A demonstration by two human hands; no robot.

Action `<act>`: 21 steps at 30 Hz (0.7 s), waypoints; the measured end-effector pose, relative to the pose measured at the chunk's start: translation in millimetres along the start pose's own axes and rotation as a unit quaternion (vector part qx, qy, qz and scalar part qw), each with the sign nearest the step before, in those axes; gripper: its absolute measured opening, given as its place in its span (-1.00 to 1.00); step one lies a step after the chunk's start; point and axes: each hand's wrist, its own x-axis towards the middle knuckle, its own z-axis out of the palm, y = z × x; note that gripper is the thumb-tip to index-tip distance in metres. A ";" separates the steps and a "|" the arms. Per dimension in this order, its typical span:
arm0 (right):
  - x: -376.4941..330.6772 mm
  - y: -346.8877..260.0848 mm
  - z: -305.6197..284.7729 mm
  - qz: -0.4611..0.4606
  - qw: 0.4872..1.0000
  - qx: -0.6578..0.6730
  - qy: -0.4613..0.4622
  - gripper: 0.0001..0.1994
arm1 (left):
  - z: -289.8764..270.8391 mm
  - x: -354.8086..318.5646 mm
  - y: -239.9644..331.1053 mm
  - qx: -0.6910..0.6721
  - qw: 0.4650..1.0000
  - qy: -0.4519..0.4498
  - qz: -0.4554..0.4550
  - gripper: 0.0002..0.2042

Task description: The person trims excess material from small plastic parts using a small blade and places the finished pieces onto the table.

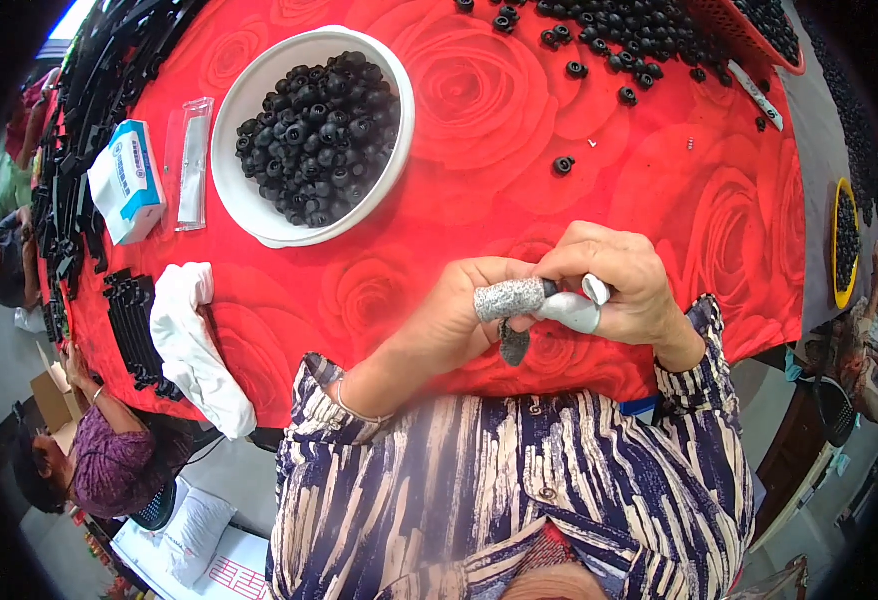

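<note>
My left hand (456, 311) and my right hand (611, 275) meet above the near part of the red table, both with closed fingers. A small black part (550, 287) shows between their fingertips, mostly hidden by them. Grey speckled finger covers (509, 298) wrap fingers of my left hand. The right thumb wears a smooth pale-grey cover (571, 312). Beside it, a white rounded end (596, 290) pokes out from my right hand; whether it is a covered fingertip or a held object, I cannot tell.
A white bowl (399, 150) of round black parts stands ahead to the left. Loose black parts (649, 35) lie at the far right, by a red basket (749, 38). Leftward are a tissue pack (129, 185), white cloth (194, 340) and black strips (137, 325). Other people sit at both sides.
</note>
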 end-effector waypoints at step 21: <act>0.9 0.4 6.9 -0.078 0.993 -0.081 0.044 -0.72 | -0.5 -0.3 -9.5 -0.021 0.997 0.053 0.046 -0.77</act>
